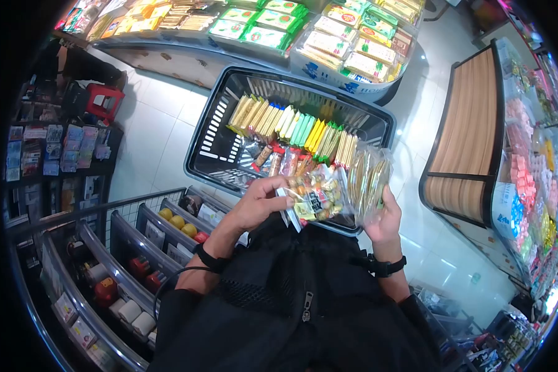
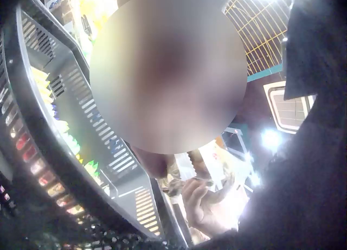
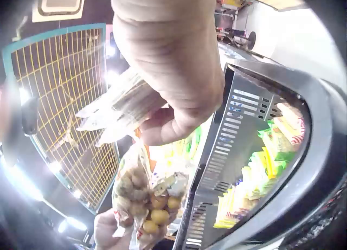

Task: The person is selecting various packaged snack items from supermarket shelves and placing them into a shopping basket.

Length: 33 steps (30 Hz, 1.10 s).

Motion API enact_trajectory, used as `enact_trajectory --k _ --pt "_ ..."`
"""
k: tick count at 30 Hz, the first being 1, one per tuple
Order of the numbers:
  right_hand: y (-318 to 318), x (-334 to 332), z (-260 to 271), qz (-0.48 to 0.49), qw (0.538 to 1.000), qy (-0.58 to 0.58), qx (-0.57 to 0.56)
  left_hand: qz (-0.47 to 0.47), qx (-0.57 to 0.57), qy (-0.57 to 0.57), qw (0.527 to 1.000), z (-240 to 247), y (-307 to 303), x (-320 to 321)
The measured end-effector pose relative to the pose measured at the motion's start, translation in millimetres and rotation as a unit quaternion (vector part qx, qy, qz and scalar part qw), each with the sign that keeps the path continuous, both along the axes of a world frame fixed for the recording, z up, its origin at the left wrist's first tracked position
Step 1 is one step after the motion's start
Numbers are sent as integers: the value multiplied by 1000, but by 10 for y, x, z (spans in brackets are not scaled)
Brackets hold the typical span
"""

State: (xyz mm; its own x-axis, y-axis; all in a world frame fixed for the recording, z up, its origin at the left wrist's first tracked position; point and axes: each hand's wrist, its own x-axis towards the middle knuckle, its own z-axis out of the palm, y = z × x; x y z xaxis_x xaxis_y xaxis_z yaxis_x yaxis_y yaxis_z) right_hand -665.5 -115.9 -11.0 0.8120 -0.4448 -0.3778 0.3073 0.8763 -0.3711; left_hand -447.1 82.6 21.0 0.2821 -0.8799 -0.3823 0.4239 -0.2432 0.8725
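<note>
The left hand [image 1: 260,203] pinches a clear packet of round yellowish snacks [image 1: 319,197] at its left edge, thumb on top, over the basket's near side. Beside it the right hand [image 1: 383,223] grips several flat clear packets [image 1: 367,180]. In the right wrist view the right hand [image 3: 171,65] curls round the flat packets [image 3: 127,106], with the snack packet [image 3: 149,198] just below and the left hand [image 3: 111,228] at its lower edge. A large blurred disc covers much of the left wrist view; the right hand [image 2: 209,206] shows below it.
A black basket [image 1: 198,146] holds a row of colourful wrapped packets [image 1: 301,127] and loose snacks. Shelves of packaged goods [image 1: 257,28] stand beyond it. Divided bins [image 1: 130,273] lie at left, a wood-sided display [image 1: 465,118] at right. White floor tiles [image 1: 158,133] show between.
</note>
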Motion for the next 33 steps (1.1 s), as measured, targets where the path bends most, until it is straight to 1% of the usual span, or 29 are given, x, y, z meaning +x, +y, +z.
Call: enact_trajectory --k 1,4,7,10,13,14,17,18,19,21,22,25,26,29,30,33 --pt "-4 74 41 -11 1000 6 -6 23 9 15 1000 17 11 48" --pt "62 178 61 -28 999 20 -13 62 -31 22 997 179 28 157" --pt "171 284 84 -21 1000 5 -20 36 -49 23 998 184 106 271" --pt "306 344 75 -15 998 -53 10 8 -46 -4 999 117 147 346" --pt "411 371 120 -33 999 -27 34 -9 -53 49 997 27 186 426" --pt "445 384 166 -43 998 -23 30 -8 -53 54 997 72 146 413" --pt "464 310 144 -45 999 -24 6 -11 -67 31 997 209 31 362" --pt "448 290 157 -50 998 -29 4 -31 -43 31 998 242 7 359" --pt "430 269 190 -55 998 -25 3 -30 -43 20 998 272 -39 330" --pt "393 213 272 -65 998 -20 1 -28 -41 -4 999 336 -138 227" --pt "356 169 278 -68 998 -13 -8 1 -22 17 1000 376 -212 136" --pt "182 -17 287 -74 997 -5 -29 -20 -19 -60 998 492 -430 -138" --pt "103 -96 296 -71 997 -8 -32 -13 -11 -50 999 474 -518 -242" --pt "-219 -473 210 -64 997 -32 -22 -5 -7 -132 991 426 -847 -631" --pt "-354 -628 181 -62 997 -42 -18 2 12 -125 992 468 -994 -786" --pt "-769 -1110 212 -84 995 -44 -30 30 -50 -171 984 427 -1521 -1314"
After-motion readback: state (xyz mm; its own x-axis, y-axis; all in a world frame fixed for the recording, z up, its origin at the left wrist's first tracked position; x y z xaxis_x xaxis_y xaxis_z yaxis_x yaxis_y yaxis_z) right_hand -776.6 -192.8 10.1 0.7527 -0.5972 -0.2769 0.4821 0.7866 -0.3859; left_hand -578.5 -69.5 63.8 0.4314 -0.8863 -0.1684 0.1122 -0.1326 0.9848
